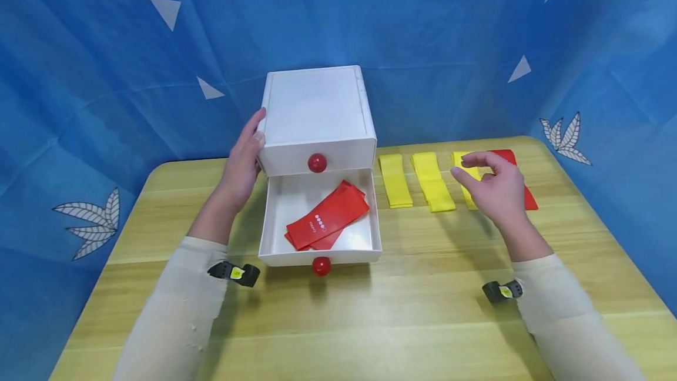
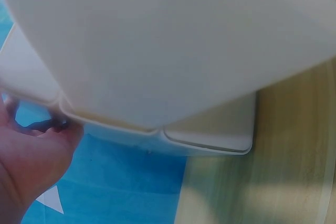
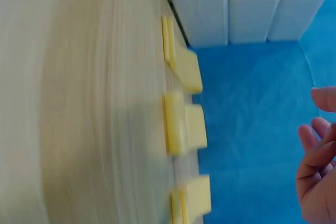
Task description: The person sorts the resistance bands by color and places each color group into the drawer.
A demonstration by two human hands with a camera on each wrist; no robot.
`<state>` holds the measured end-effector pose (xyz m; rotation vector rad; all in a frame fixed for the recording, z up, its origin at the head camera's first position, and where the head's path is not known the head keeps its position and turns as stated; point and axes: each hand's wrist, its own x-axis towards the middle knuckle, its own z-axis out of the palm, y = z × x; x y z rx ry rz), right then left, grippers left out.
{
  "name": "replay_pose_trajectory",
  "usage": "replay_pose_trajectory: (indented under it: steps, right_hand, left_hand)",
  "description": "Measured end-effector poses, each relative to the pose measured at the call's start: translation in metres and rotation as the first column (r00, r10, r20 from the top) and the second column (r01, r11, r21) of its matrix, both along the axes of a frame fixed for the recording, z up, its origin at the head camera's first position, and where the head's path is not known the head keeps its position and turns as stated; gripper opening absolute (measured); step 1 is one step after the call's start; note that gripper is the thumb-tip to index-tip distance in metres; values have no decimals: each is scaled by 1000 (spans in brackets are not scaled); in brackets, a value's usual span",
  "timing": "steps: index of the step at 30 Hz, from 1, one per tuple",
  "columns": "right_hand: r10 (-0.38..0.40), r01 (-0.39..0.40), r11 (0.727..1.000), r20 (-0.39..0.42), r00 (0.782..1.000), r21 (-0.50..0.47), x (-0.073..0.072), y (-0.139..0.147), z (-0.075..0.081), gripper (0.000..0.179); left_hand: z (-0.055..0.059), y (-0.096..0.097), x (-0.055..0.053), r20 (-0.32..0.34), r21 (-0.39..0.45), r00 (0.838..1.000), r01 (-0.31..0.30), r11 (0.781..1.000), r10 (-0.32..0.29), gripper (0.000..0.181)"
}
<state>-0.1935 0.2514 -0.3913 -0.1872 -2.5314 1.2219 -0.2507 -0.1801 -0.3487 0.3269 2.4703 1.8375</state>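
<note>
A white drawer cabinet (image 1: 317, 107) stands at the back of the table, its lower drawer (image 1: 296, 259) pulled out. Inside that drawer lie overlapping red resistance bands (image 1: 333, 216), the top one marked "Heavy". My left hand (image 1: 240, 166) rests against the cabinet's left side, fingers extended along it. To the right, my right hand (image 1: 499, 190) hovers with bent fingers, thumb and forefinger apart and nothing between them. Beneath it lies a folded yellow band (image 1: 465, 160), partly covered by the hand. A red band (image 1: 523, 187) lies behind the hand, also partly hidden.
Two more folded yellow bands (image 1: 396, 181) (image 1: 432, 181) lie between the cabinet and my right hand. Red knobs (image 1: 317, 163) stick out from the drawer fronts. A blue curtain (image 1: 433, 57) hangs close behind the wooden table (image 1: 423, 322).
</note>
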Motion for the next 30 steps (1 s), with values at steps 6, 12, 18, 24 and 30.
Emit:
replay_pose_trajectory:
  steps: [6,12,18,24,30]
  right_hand:
    - [-25,25,1000,22,999,-14,-14,30,-2,48]
    - [-11,11,1000,34,999,-8,-30,58,-4,52]
    - [-6,11,999,117,993,-37,-45,86,-11,58]
    - [10,-4,999,190,982,-34,-58,113,-19,59]
    - [-11,18,1000,282,959,-21,-72,130,-28,66]
  left_hand:
    - [0,0,-1,-15,14,1000,2,1000,-2,56]
    - [1,-1,-2,-26,19,1000,8,1000,-8,56]
    - [1,-1,-3,-35,19,999,8,1000,-7,56]
    - [1,-1,-5,-47,34,999,15,999,-13,56]
    - [1,0,-6,-49,46,999,20,999,-18,56]
